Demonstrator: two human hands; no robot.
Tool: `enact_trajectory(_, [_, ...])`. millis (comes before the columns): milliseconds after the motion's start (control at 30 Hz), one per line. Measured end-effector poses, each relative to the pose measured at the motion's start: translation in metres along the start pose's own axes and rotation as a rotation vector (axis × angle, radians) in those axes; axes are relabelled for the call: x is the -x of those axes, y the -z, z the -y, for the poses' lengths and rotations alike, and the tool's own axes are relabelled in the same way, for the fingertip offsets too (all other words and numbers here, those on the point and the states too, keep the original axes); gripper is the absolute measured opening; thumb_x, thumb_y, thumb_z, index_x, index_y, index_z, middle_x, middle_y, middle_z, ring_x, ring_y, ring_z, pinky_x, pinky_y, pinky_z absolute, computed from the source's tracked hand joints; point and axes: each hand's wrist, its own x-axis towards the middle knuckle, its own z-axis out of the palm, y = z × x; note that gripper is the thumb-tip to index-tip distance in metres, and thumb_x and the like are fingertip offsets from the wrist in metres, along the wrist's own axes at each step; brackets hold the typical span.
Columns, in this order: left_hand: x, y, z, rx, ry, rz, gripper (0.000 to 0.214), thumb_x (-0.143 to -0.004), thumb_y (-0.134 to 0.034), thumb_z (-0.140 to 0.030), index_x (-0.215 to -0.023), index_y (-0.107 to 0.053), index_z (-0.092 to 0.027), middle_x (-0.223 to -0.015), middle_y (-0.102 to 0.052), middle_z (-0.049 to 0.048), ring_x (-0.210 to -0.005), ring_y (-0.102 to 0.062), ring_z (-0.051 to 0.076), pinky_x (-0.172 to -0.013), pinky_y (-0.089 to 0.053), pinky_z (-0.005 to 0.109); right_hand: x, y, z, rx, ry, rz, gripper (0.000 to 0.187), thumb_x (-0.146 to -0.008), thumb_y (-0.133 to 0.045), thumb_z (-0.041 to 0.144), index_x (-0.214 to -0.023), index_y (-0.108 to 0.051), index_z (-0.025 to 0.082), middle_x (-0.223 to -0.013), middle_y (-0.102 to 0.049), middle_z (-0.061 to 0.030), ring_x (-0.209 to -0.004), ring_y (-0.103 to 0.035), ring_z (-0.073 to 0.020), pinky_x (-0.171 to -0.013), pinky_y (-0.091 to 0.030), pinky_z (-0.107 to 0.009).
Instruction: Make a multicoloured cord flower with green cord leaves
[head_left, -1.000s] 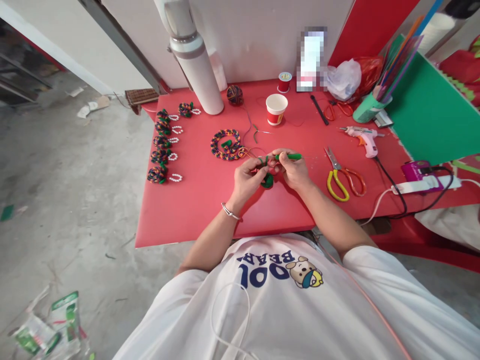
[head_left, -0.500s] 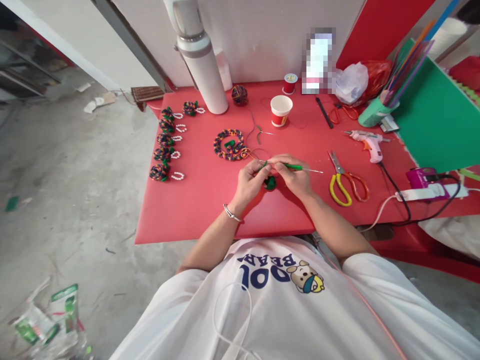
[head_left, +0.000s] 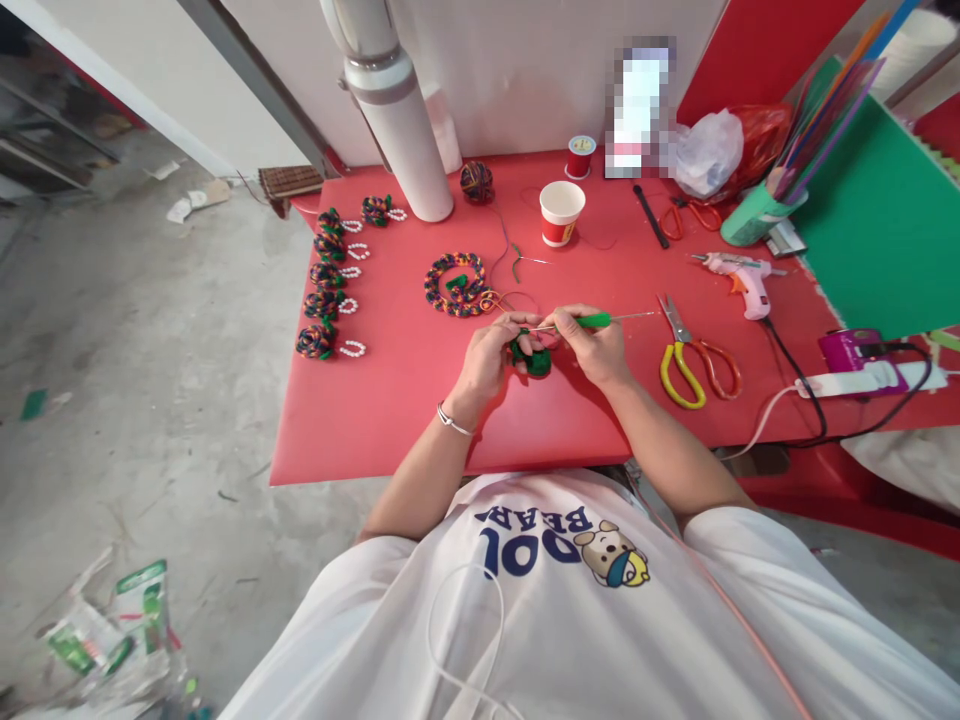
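My right hand grips a crochet hook by its green handle, with the thin metal shaft pointing left to my other hand. My left hand is closed on green yarn, which hangs below its fingers. The hook's tip meets the yarn at the left fingertips, where the exact stitch is hidden. Just beyond my hands, a curled multicolour crocheted strip lies on the red table. A small needle with green yarn lies behind.
Several crocheted flowers with bead loops line the table's left side. A white flask, yarn ball and paper cup stand at the back. Scissors, a glue gun and a power strip are on the right.
My left hand has shifted slightly left and its fingers have rearranged around the green yarn. The hook has tilted a little and moved slightly up and right with my right hand.
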Motion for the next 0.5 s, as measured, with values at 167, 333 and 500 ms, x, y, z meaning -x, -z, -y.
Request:
enact_trajectory(167, [-0.001,0.001,-0.002,0.042,0.099,0.041,0.041,-0.075,-0.068,-0.049,-0.099,-0.071,-0.016,-0.059,-0.053,-0.0009,-0.068,-0.071,0.022,-0.043,-0.048,0.025,-0.004,-0.001,-0.007,-0.124,-0.076,0.000,0.050,-0.080,-0.081,0.074,-0.074,-0.079,0.024,-0.075,-0.075,-0.0029,-0.063,-0.063,-0.0149,-0.062,-0.054,-0.031])
enact_trajectory(333, [0.001,0.000,-0.004,0.073,0.108,0.063,0.042,-0.075,-0.068,-0.046,-0.102,-0.072,-0.015,-0.062,-0.057,0.0002,-0.068,-0.072,0.023,-0.043,-0.049,0.025,-0.007,-0.003,-0.016,-0.208,-0.106,-0.017,0.049,-0.077,-0.083,0.075,-0.075,-0.079,0.025,-0.074,-0.076,-0.0010,-0.058,-0.060,-0.0127,-0.056,-0.049,-0.028])
enact_trajectory(500, [0.004,0.000,-0.005,0.066,0.090,0.103,0.032,-0.068,-0.071,-0.042,-0.087,-0.069,-0.016,-0.069,-0.063,0.0048,-0.072,-0.072,0.023,-0.042,-0.048,0.024,-0.008,-0.004,-0.015,-0.252,-0.152,-0.009,0.053,-0.073,-0.084,0.077,-0.073,-0.078,0.024,-0.071,-0.074,-0.0012,-0.057,-0.059,-0.0123,-0.051,-0.044,-0.027])
